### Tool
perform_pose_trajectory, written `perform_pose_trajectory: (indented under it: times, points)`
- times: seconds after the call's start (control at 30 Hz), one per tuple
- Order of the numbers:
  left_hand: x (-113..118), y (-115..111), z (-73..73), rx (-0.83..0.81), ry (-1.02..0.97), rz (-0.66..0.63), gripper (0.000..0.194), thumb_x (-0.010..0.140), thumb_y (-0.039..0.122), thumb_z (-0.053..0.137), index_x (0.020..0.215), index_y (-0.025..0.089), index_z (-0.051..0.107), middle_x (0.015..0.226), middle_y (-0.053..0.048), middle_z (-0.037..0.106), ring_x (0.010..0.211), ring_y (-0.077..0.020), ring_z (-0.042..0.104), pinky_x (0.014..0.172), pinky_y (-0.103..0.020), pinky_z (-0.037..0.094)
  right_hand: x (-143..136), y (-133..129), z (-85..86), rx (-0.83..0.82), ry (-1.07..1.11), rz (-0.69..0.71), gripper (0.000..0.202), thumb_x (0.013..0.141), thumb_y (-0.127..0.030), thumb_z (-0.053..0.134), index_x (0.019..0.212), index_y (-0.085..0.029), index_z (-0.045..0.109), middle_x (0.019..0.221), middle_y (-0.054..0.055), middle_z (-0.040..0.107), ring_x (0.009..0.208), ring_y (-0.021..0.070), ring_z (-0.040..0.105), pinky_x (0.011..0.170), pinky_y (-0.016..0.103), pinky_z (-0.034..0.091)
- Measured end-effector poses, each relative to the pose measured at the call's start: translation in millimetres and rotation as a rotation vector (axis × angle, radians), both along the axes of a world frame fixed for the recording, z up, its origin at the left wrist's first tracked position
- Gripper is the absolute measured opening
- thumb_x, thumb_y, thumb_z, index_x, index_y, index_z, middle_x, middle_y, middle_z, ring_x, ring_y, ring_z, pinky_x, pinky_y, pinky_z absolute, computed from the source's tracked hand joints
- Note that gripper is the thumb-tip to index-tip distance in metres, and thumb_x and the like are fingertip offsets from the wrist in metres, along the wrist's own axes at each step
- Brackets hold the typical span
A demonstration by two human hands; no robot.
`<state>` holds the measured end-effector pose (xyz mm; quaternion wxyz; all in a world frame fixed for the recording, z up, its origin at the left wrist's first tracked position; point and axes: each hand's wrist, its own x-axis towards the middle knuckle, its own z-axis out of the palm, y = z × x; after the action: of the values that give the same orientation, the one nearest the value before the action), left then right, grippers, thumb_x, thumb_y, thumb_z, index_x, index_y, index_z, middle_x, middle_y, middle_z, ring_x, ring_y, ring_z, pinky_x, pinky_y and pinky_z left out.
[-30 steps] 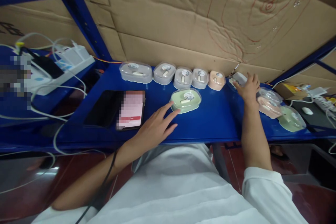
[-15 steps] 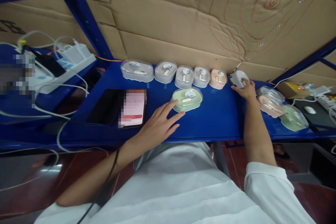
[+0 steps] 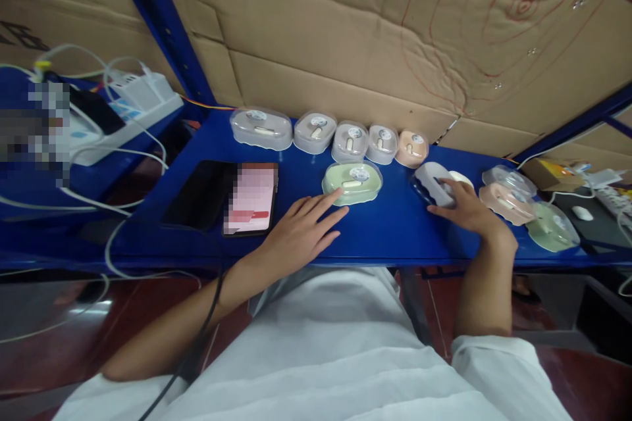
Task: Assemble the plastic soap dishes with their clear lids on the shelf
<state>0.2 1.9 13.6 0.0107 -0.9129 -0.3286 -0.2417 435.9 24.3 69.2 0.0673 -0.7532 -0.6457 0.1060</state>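
My left hand lies with its fingers spread, the fingertips at the near-left edge of a green container with a clear lid. My right hand has its fingers bent around a grey container, which looks tilted above the blue table. A pale rounded piece shows just behind this hand; I cannot make out what it is. Along the back stand several grey clear-lidded containers and a peach one. To the right of my right hand sit another peach container and a green one.
A phone lies on the blue table, left of my left hand. White cables and a power strip are at the far left. A cardboard sheet stands behind the table. A small box and a mouse are at the right.
My right hand has brought the grey container from the back of the table nearer to me and slightly left. My left hand has stayed beside the green container.
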Motion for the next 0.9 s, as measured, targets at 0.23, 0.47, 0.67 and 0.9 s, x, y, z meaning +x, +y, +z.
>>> perform_pose_trajectory:
  times: [0.23, 0.47, 0.67, 0.9]
  points:
    - [0, -2, 4.1, -0.029, -0.116, 0.030, 0.055, 0.107, 0.030, 0.059, 0.159, 0.018, 0.049, 0.171, -0.025, 0.038, 0.153, -0.0411, 0.047, 0.118, -0.060, 0.049, -71, -49, -10.0, 0.104, 0.228, 0.503, 0.074, 0.091, -0.061, 0.076, 0.157, -0.038, 0.050, 0.174, 0.006, 0.033, 0.165, 0.0335, 0.027, 0.132, 0.054, 0.034]
    - [-1, -9, 8.3, -0.046, -0.020, -0.258, 0.048, 0.106, 0.034, 0.064, 0.153, 0.028, 0.059, 0.167, -0.014, 0.050, 0.152, -0.0352, 0.050, 0.123, -0.057, 0.045, -93, -39, -22.0, 0.205, 0.331, 0.558, 0.074, 0.089, -0.063, 0.078, 0.155, -0.037, 0.054, 0.174, 0.007, 0.037, 0.163, 0.0340, 0.033, 0.132, 0.054, 0.034]
    - [0, -6, 6.7, -0.075, -0.073, -0.164, 0.035, 0.106, 0.035, 0.062, 0.138, 0.024, 0.070, 0.143, -0.015, 0.067, 0.133, -0.0326, 0.061, 0.113, -0.053, 0.050, -70, -35, -41.2, 0.404, 0.197, 0.252, 0.075, 0.091, -0.069, 0.072, 0.153, -0.030, 0.057, 0.174, 0.014, 0.033, 0.162, 0.0360, 0.034, 0.132, 0.056, 0.032]
    - [3, -5, 1.3, 0.035, -0.091, 0.107, 0.018, 0.103, 0.028, 0.060, 0.114, 0.020, 0.071, 0.127, -0.016, 0.067, 0.118, -0.0341, 0.063, 0.103, -0.053, 0.052, -82, -27, -41.6, 0.513, 0.100, 0.101, 0.075, 0.093, -0.073, 0.065, 0.154, -0.029, 0.056, 0.172, 0.016, 0.034, 0.159, 0.0368, 0.039, 0.123, 0.056, 0.046]
